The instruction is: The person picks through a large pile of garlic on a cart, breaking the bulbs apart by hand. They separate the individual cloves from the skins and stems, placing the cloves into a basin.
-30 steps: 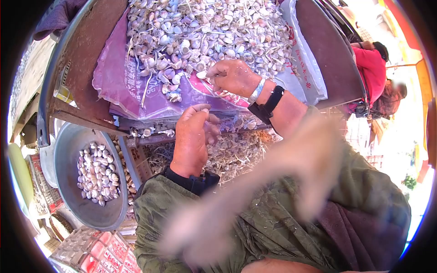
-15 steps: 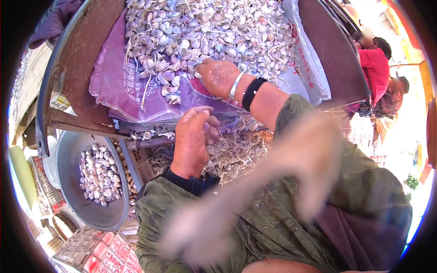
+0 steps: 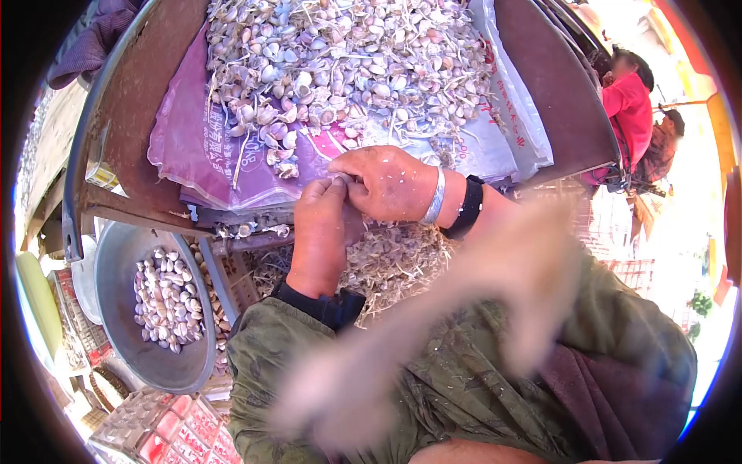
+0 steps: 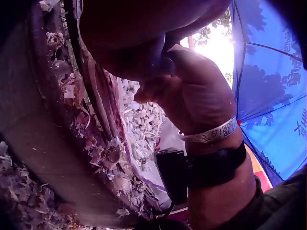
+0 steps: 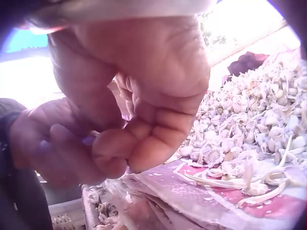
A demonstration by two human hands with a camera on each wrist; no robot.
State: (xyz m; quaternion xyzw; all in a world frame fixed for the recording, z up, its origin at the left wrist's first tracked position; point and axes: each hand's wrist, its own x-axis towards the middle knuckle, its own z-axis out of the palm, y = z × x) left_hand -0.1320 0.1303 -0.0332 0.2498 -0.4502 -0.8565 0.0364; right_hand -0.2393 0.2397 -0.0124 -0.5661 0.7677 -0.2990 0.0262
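Note:
My left hand point(image 3: 318, 236) and right hand point(image 3: 390, 182) meet fingertip to fingertip over the near edge of the garlic heap's sacking. Both have thumb and fingers curled in, pinching a garlic clove point(image 5: 88, 140) that the fingers almost wholly hide. In the right wrist view the right hand point(image 5: 144, 96) bends its fingers against those of the left hand point(image 5: 53, 139). A silver bangle and a black band circle the right wrist. Beyond the hands lies a large heap of garlic cloves point(image 3: 348, 69) with dry skins and stalks, on a purple printed sack point(image 3: 189, 151).
A grey basin point(image 3: 158, 367) with garlic cloves in it stands at the lower left. Below the metal cart's edge point(image 3: 147, 209) lies a pile of garlic skins point(image 3: 402, 263). Red crates point(image 3: 174, 437) sit at bottom left. A person in red point(image 3: 630, 104) is at the right.
My right hand, which held a clove and then reached to the heap's near edge, has drawn back toward me and joined the left hand. The left hand has stayed almost in place.

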